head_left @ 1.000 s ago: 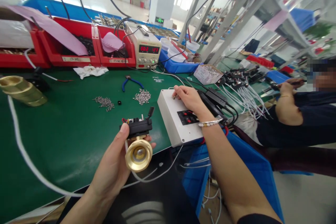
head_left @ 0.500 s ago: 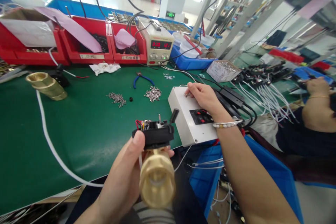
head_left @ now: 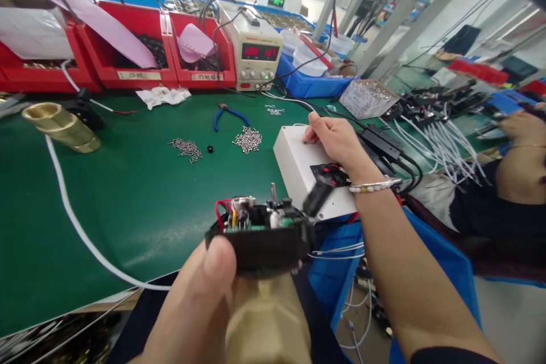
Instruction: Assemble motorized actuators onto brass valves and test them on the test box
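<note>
My left hand point(head_left: 191, 301) is closed around a brass valve point(head_left: 268, 324) with an opened black actuator point(head_left: 260, 247) on top, held up close to the camera. Its thumb presses the black housing, where red and yellow wires, a circuit board and an upright metal shaft show. A black lever-like piece point(head_left: 318, 196) sticks out at its right. My right hand point(head_left: 336, 139) rests on a white control box point(head_left: 292, 151), fingertips pinched on a small metal toggle switch point(head_left: 304, 141), mostly hidden. Red and black terminals point(head_left: 330, 173) sit on the box beneath my wrist.
Another brass valve point(head_left: 63, 128) lies on the green table at left. Blue-handled pliers point(head_left: 230, 114) and screw piles point(head_left: 247, 140) lie mid-table. Red bins point(head_left: 132, 77) and a lit power supply point(head_left: 258, 57) stand behind. A co-worker's arm point(head_left: 522, 148) is at right.
My left hand has brought the valve and actuator nearer the camera, so they look larger. My right hand stays at the switch on the white box. The view has shifted slightly.
</note>
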`<state>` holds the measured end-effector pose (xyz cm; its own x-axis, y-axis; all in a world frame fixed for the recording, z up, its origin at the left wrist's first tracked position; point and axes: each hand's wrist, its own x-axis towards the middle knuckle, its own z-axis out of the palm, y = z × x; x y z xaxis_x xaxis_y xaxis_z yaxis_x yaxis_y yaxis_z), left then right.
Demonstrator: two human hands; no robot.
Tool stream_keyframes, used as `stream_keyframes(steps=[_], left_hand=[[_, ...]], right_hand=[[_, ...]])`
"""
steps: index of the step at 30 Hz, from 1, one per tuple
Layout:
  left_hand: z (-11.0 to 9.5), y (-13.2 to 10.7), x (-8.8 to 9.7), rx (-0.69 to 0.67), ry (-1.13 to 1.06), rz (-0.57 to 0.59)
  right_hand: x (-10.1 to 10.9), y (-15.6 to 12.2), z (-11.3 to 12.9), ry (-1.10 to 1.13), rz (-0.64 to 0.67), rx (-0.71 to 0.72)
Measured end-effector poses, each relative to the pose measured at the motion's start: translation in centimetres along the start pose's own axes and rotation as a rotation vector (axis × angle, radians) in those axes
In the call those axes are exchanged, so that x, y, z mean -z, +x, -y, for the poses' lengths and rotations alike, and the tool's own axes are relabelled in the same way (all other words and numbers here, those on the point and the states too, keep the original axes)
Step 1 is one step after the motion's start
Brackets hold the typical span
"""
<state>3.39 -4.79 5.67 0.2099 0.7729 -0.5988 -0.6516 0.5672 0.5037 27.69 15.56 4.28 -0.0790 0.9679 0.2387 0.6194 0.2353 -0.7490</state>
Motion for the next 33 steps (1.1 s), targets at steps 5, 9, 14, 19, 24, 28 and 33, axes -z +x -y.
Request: stream_keyframes(steps=[5, 9, 14, 19, 24, 28, 33], left_hand=[[0.9, 1.5, 0.0, 0.069, -0.108, 0.013], [1.5, 3.2, 0.2, 0.025, -0.042, -0.07], [1.7, 2.7, 0.2, 0.003, 0.009, -0.167], [1.8, 2.6, 0.2, -0.005, 0.014, -0.169], [1.7, 2.6, 0.4, 0.018, 0.017, -0.111], [1.8, 2.4, 0.6, 0.012, 0.021, -0.103], [1.4, 1.9, 0.2, -0.007, 0.024, -0.056]], right_hand=[[0.0, -0.2, 0.0, 0.004, 0.005, 0.013], [0.2, -0.5, -0.2, -0.002, 0.035, 0.082], [0.3, -0.4, -0.7, 0.014, 0.064, 0.085], [0.3, -0.3, -0.7, 0.033, 0.049, 0.065], [0.2, -0.3, -0.5, 0.029, 0.04, 0.058], [0.1, -0.3, -0.5, 0.029, 0.036, 0.053], [0.1, -0.3, -0.7, 0.029, 0.034, 0.072]])
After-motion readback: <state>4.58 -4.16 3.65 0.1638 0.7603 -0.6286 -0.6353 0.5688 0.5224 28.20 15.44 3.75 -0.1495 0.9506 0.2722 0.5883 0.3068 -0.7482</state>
